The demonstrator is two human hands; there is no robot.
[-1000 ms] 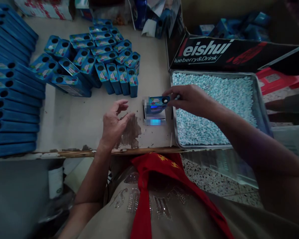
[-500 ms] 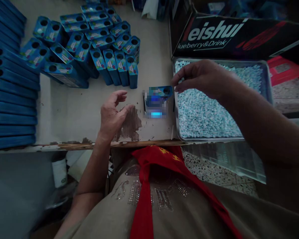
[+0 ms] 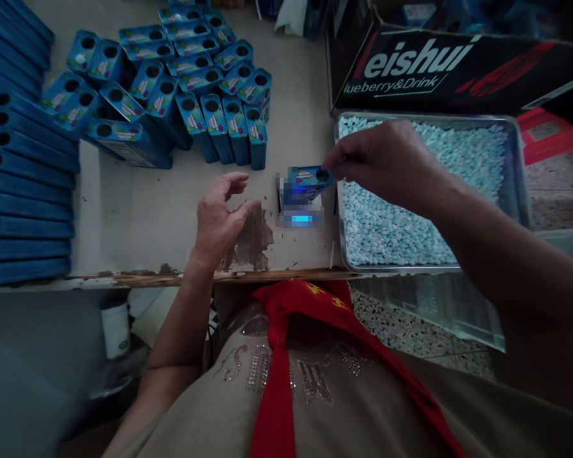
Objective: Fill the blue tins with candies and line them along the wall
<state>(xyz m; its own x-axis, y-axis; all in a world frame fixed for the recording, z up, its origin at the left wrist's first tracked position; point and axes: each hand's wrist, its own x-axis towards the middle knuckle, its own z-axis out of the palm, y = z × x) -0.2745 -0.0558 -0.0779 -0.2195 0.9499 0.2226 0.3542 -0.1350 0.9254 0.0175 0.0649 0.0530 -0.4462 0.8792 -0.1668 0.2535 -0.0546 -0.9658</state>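
A small blue candy box [image 3: 310,175] with a round dark hole in its top sits on a small device with a lit blue display [image 3: 300,219]; both are partly pixelated. My right hand [image 3: 382,162] has its fingertips pinched together at the holed end of this box. What the pinch holds, if anything, is hidden. Beneath that hand lies a metal tray [image 3: 342,235] filled with pale blue and white candies [image 3: 396,222]. To the left of the device, my left hand [image 3: 222,219] hovers over the table, fingers curved and apart, holding nothing.
Several blue candy boxes [image 3: 214,127] stand grouped at the back left, holes upward. More are stacked along the left side [image 3: 28,210]. Behind the tray is a black carton [image 3: 420,70] with blue things inside. The worn wooden table edge [image 3: 148,278] runs in front of me.
My right hand has moved slightly down and left, bringing its fingertips from above the tray's edge to the hole of the box. My left hand stays nearly still.
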